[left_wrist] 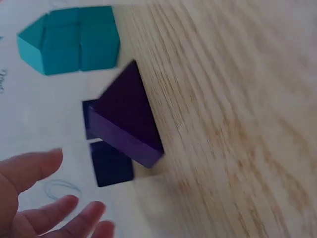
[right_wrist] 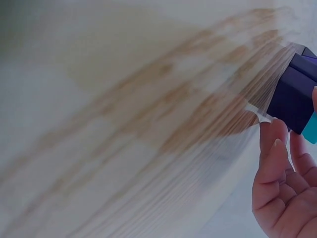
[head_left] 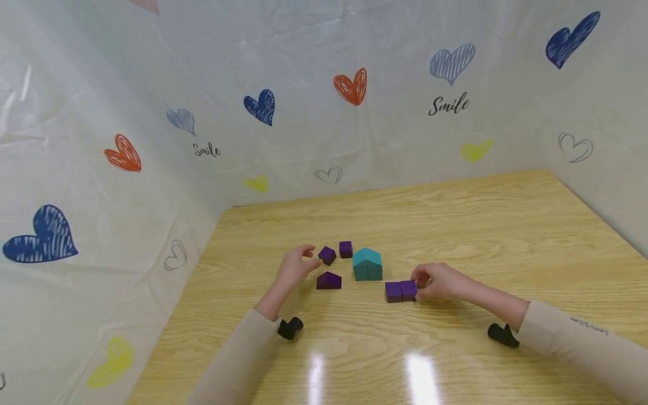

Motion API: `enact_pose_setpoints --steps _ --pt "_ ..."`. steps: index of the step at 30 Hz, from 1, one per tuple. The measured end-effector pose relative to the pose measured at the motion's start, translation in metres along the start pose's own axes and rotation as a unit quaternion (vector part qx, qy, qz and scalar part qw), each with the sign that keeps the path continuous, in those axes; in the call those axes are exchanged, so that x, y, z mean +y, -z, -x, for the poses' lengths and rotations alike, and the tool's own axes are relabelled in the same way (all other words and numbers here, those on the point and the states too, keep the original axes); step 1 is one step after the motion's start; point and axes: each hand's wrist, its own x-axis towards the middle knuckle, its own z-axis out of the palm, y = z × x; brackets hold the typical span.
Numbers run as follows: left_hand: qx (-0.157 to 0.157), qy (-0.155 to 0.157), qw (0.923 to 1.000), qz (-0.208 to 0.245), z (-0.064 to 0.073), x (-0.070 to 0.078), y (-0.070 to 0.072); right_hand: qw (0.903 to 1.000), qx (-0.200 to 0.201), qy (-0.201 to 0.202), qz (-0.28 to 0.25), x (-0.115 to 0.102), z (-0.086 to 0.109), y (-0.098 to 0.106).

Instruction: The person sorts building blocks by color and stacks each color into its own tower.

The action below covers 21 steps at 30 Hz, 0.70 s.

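My left hand (head_left: 297, 265) hovers with thumb and fingers spread beside a tilted purple cube (head_left: 327, 256); nothing is between the fingers. Just behind sits another purple cube (head_left: 346, 249). Nearer to me is a dark purple triangular block (head_left: 329, 280), large in the left wrist view. Two purple cubes (head_left: 393, 292) stand side by side at the right. My right hand (head_left: 439, 281) pinches the right-hand purple cube (head_left: 408, 291) between thumb and fingers. Between my hands, a teal triangular block (head_left: 367, 256) meets two teal cubes (head_left: 368, 273) in a house shape.
The wooden table (head_left: 455, 225) is bounded at the back and sides by a white sheet (head_left: 304, 50) printed with hearts. Each wrist carries a black camera, the left camera (head_left: 291, 328) and the right camera (head_left: 503, 334). Bright reflections lie on the near tabletop.
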Motion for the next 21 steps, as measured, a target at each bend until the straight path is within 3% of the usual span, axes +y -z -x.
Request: enact_pose_setpoints --steps 6,12,21 --pt "-0.034 0.04 0.9986 0.0 -0.023 -0.004 -0.011 1.0 0.001 -0.005 -0.003 -0.001 0.001 0.0" --pt "-0.014 0.048 0.9984 -0.027 -0.034 -0.003 -0.021 1.0 0.002 -0.006 -0.007 -0.002 0.003 0.0" --pt "0.015 0.068 0.9946 -0.077 -0.037 0.002 -0.026 1.0 0.002 -0.003 -0.001 -0.003 0.003 0.0"
